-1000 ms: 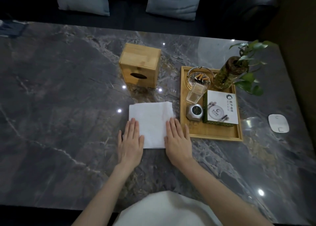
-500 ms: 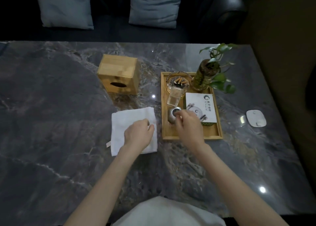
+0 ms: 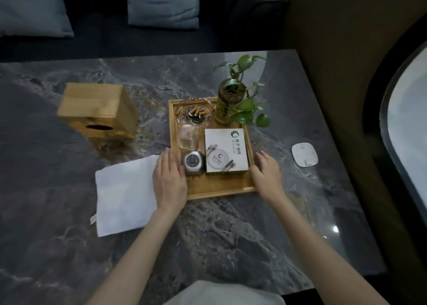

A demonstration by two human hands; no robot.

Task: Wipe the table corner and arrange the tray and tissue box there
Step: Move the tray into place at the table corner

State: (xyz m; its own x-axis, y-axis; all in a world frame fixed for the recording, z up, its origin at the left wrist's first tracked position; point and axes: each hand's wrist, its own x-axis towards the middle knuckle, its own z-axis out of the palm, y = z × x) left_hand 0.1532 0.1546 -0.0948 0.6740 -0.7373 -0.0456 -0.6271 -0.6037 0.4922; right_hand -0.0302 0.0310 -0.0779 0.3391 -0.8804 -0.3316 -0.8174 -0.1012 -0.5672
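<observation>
A wooden tray (image 3: 219, 188) lies on the dark marble table (image 3: 231, 235). It holds a glass ashtray with butts (image 3: 194, 114), a potted plant (image 3: 233, 99), a white box (image 3: 227, 151), a small clear cup and a silver gadget (image 3: 193, 166). My left hand (image 3: 169, 180) rests against the tray's left edge and my right hand (image 3: 268, 174) against its right edge, fingers extended along the sides. A wooden tissue box (image 3: 99, 110) stands to the left. A folded white cloth (image 3: 126, 196) lies flat beside my left hand.
A white flat device (image 3: 304, 154) lies right of the tray. The table's right edge and far right corner (image 3: 293, 55) are near. Grey cushions (image 3: 164, 4) sit on a dark sofa behind the table.
My left hand has left the cloth and moved to the tray's left edge. My right hand went from over the tray's contents to its right edge. The view shifted right.
</observation>
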